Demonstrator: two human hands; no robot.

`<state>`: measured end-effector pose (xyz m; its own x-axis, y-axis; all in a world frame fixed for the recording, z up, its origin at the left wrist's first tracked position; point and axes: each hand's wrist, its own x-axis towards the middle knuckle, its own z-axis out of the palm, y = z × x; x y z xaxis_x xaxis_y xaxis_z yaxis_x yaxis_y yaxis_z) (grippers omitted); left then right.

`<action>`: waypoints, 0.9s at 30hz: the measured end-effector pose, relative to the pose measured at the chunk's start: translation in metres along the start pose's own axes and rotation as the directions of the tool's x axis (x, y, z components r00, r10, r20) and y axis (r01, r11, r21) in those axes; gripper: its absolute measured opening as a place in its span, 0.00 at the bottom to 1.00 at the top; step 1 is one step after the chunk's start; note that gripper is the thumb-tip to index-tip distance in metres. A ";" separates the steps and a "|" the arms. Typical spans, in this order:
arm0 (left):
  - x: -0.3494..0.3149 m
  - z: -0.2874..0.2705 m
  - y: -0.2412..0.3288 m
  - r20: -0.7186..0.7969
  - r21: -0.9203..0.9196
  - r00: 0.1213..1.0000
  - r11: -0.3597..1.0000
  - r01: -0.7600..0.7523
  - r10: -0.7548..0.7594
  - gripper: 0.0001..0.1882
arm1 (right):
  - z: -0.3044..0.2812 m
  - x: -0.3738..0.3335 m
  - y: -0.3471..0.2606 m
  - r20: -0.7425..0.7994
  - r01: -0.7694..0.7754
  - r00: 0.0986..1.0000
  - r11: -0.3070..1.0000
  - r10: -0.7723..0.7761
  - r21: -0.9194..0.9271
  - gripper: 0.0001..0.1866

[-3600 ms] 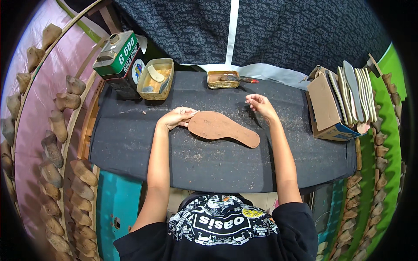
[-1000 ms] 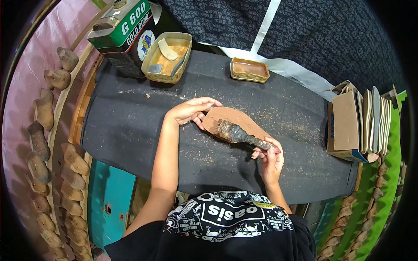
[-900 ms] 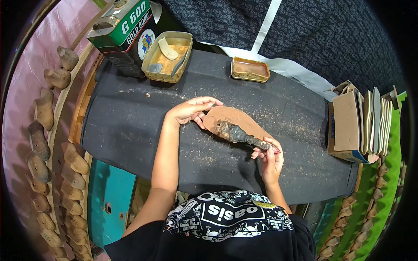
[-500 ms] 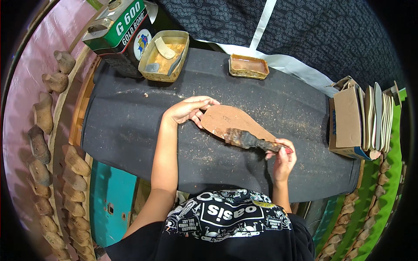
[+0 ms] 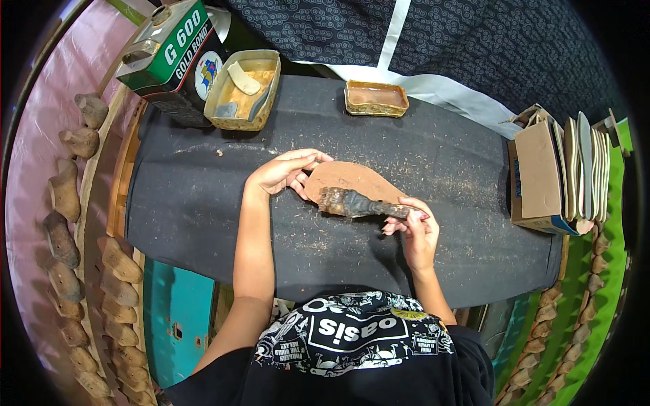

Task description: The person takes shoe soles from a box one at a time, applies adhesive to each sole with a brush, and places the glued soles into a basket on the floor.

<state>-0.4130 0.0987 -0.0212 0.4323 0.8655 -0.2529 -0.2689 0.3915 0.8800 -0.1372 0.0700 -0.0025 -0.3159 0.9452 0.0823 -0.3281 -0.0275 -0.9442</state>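
Note:
Over the middle of the dark table I hold a brown shoe sole (image 5: 353, 177), broad at its left end and narrowing to the right. My left hand (image 5: 290, 173) is closed on the broad end's rim, with the thumb along the edge. A glue brush (image 5: 360, 204) with a dark, crusted head and wrapped handle lies across the lower part of the sole. My right hand (image 5: 414, 227) grips the handle's end between thumb and fingers. The brush head is over the broad end and hides that part of the sole.
At the back left stand a green and black metal can (image 5: 177, 61) and a plastic tub (image 5: 211, 111) holding scraps. A small amber tray (image 5: 376, 108) sits at the back. On the right, a cardboard box (image 5: 537, 177) holds upright soles. Wooden shoe lasts (image 5: 66, 189) line the side racks.
The brush and my right hand have moved left, bringing the brush head toward the sole's broad end. My left hand keeps its hold on the sole.

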 end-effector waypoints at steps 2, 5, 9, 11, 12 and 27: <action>0.000 -0.001 0.000 -0.001 0.001 1.000 1.000 -0.003 0.003 0.19 | -0.003 0.001 0.000 0.001 0.022 1.000 0.998 -0.022 -0.065 0.14; 0.001 -0.003 -0.003 -0.015 -0.012 1.000 1.000 0.001 -0.002 0.19 | -0.016 0.000 -0.007 -0.067 0.076 0.994 0.986 -0.087 -0.147 0.13; 0.001 -0.003 -0.003 -0.029 -0.001 1.000 1.000 0.000 0.000 0.19 | -0.037 0.003 -0.020 -0.209 0.209 0.942 0.947 -0.261 -0.244 0.11; 0.001 -0.003 -0.002 -0.030 0.003 1.000 1.000 0.000 0.000 0.18 | -0.050 0.002 -0.026 -0.217 0.225 0.934 0.940 -0.283 -0.254 0.11; 0.001 -0.003 -0.002 -0.030 0.000 1.000 1.000 -0.004 0.004 0.18 | -0.054 0.002 -0.028 -0.226 0.225 0.934 0.946 -0.278 -0.235 0.11; 0.001 -0.002 -0.002 -0.042 -0.004 0.999 1.000 -0.002 0.002 0.17 | -0.033 0.012 -0.016 -0.041 0.127 0.989 0.968 -0.139 -0.217 0.09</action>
<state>-0.4137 0.0992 -0.0241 0.3956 0.8785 -0.2679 -0.2731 0.3910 0.8789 -0.1060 0.0923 0.0030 -0.2307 0.9523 0.1998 -0.1644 0.1643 -0.9726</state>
